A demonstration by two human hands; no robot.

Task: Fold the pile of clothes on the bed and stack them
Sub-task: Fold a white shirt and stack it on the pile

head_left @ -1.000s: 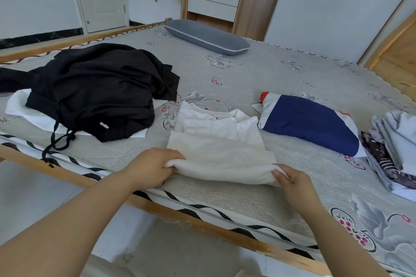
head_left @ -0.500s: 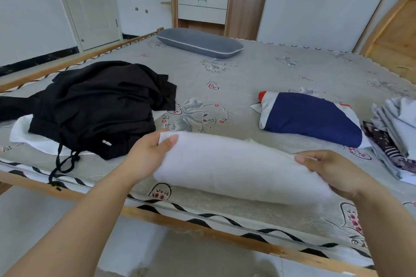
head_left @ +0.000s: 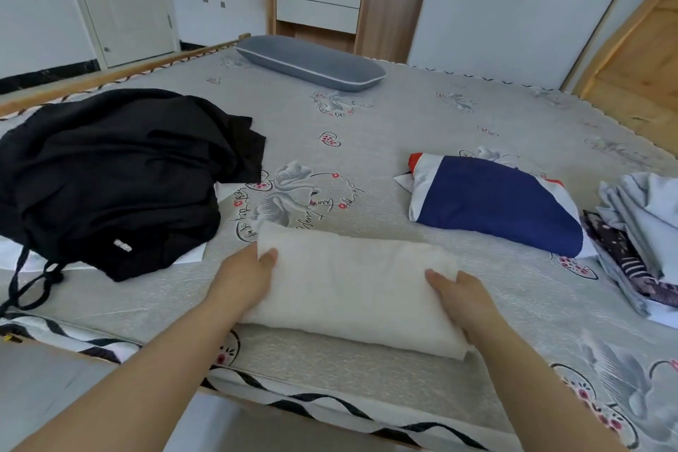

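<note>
Right stack [head_left: 645, 231] cut off.

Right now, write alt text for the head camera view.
Two hands, left hand and right hand, hold the ends of a folded white garment on a grey patterned bed. A black clothes pile lies left; a folded stack lies right.

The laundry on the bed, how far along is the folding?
Done: a folded stack lies at the bed's right edge. In hand: the white garment, folded to a compact rectangle, with the left hand and right hand gripping its ends. Left: the black heap with white cloth under it, unfolded.
</note>
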